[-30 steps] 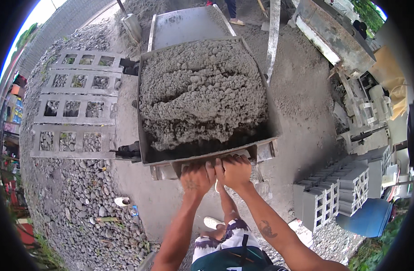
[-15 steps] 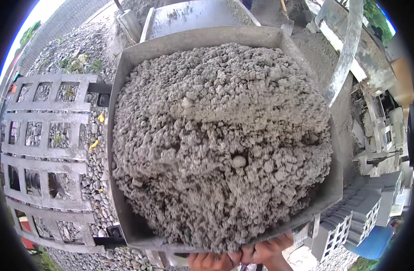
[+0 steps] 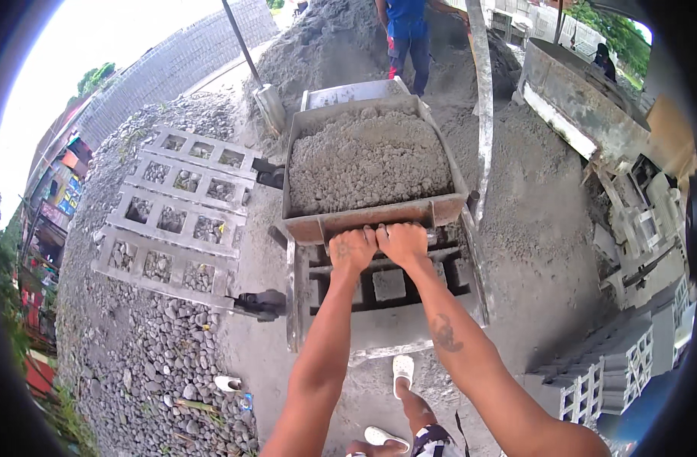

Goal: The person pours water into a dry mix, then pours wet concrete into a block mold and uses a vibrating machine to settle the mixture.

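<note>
A metal hopper box (image 3: 379,223) heaped with damp grey concrete mix (image 3: 375,164) is in front of me at arm's length. My left hand (image 3: 354,248) and my right hand (image 3: 403,242) are closed side by side round a handle bar (image 3: 432,238) on its near wall. Most of the bar is hidden by my fingers. Below my hands lies a block mould (image 3: 296,266) between side rails, with dark slots round grey cores (image 3: 389,285). Behind the hopper, part of a pale metal plate (image 3: 352,93) shows.
To the left, a row of cast hollow frames (image 3: 185,179) lies on gravel (image 3: 146,343). A person in blue (image 3: 408,30) stands by the grey aggregate pile at the back. A pale upright bar (image 3: 483,114) and a shovel (image 3: 267,107) flank the hopper. Stacked blocks (image 3: 615,373) are at right.
The heaped hopper has moved away from me, and my arms are now stretched out. The mould under its near side has come into view. Both hands keep hold of the bar.
</note>
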### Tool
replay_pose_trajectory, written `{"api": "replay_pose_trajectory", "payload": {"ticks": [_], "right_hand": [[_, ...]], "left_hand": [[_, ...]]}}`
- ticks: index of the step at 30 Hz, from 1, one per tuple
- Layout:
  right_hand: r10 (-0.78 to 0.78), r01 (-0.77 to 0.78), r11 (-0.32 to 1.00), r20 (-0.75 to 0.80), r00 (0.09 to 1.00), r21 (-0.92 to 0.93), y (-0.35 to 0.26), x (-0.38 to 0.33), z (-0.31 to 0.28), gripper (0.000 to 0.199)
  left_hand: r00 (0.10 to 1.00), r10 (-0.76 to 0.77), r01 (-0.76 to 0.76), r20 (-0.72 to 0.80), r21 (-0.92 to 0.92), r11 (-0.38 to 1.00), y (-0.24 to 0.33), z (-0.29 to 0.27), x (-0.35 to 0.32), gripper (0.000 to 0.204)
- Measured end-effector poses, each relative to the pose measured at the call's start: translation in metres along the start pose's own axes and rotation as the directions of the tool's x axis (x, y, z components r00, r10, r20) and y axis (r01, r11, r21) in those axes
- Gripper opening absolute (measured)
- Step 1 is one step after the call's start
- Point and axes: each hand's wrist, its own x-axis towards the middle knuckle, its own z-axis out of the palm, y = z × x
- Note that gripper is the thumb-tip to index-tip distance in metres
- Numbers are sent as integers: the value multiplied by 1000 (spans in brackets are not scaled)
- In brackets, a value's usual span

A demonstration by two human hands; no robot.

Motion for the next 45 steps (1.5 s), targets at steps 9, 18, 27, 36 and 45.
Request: {"api": "replay_pose_trajectory", "payload": {"ticks": [9, 18, 27, 36, 45], "right_hand": [[45, -46, 999, 75, 996, 18, -25, -159, -69, 49], [13, -12, 1000, -39, 999, 19, -37, -214, -71, 34], [-57, 54, 998, -151, 987, -21, -25, -154, -52, 31], [-39, 27, 998, -230, 972, -55, 16, 48, 36, 28], [118, -115, 993, 84, 989, -41, 17, 57, 33, 39]], "left_hand": [[985, -78, 79, 156, 2, 997, 50, -74, -156, 50], [1000, 16, -13, 24, -114, 993, 48, -78, -212, 40], [964, 168, -195, -206, -119, 974, 24, -40, -154, 30], [986, 74, -83, -147, -57, 995, -14, 40, 48, 42], [972, -92, 87, 217, 30, 996, -12, 20, 65, 61]]}}
